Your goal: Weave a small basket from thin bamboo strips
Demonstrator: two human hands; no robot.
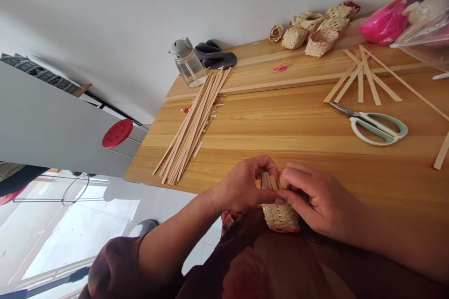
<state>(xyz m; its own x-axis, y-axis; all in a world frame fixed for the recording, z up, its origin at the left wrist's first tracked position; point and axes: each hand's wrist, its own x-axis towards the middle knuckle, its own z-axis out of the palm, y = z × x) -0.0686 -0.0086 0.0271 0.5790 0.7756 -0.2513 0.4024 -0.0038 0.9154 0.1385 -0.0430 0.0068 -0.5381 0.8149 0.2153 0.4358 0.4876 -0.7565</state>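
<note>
A small woven bamboo basket [280, 217] sits at the table edge against my body, with its unwoven strip ends [268, 181] standing up from the top. My left hand [242, 184] pinches those upright strips from one side. My right hand [315, 201] grips the same strips and the basket's upper part from the other side, its fingers curled over them. Both hands hold the piece together, and they hide most of the upper weave.
The wooden table [280, 149] holds a bundle of bamboo strips [191, 126], green-handled scissors [377, 126], loose strips [365, 79], several woven baskets [321, 42], a water bottle [187, 63] and a grey cloth [213, 55]. A pink bag [386, 23] lies far right. A red stool [117, 133] stands beyond the table.
</note>
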